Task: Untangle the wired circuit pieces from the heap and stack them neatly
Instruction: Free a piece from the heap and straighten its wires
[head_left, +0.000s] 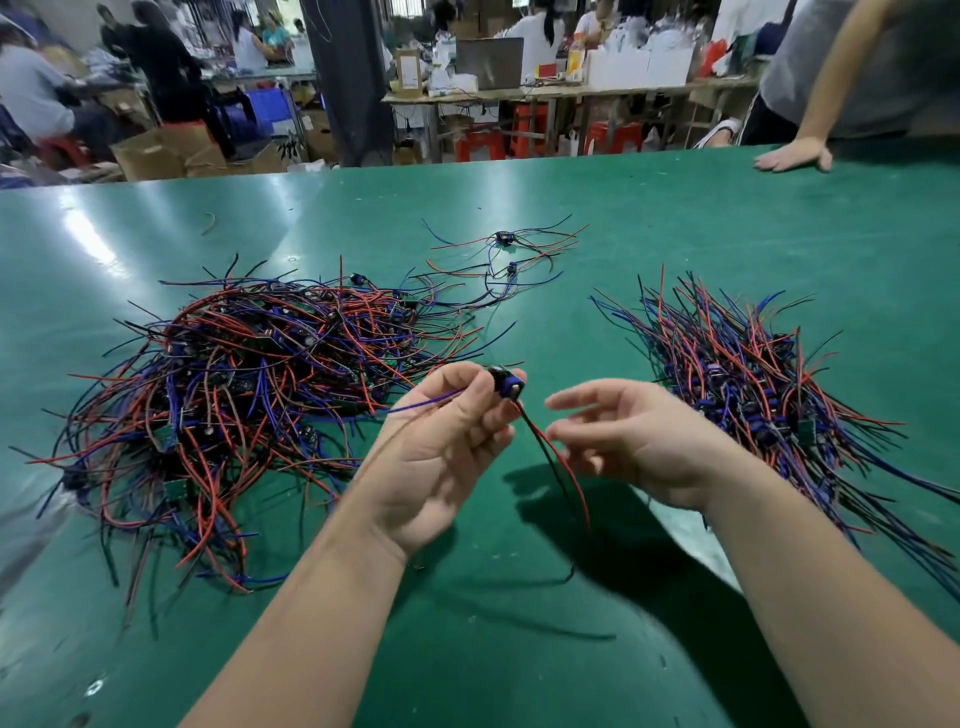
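A tangled heap (249, 384) of small circuit pieces with red, blue and black wires covers the left of the green table (519, 623). On the right lies a stack (769, 384) of the same pieces with their wires roughly aligned. My left hand (441, 452) pinches one circuit piece (506, 387) between thumb and fingers above the table. Its blue wire trails left and its red and black wires hang down. My right hand (639, 441) hovers just right of those hanging wires, fingers spread and holding nothing.
Two loose circuit pieces (506, 254) with splayed wires lie farther back in the middle. Another person's hand (795, 156) rests on the table's far right edge. Beyond the table are workbenches, red stools, cardboard boxes and seated workers.
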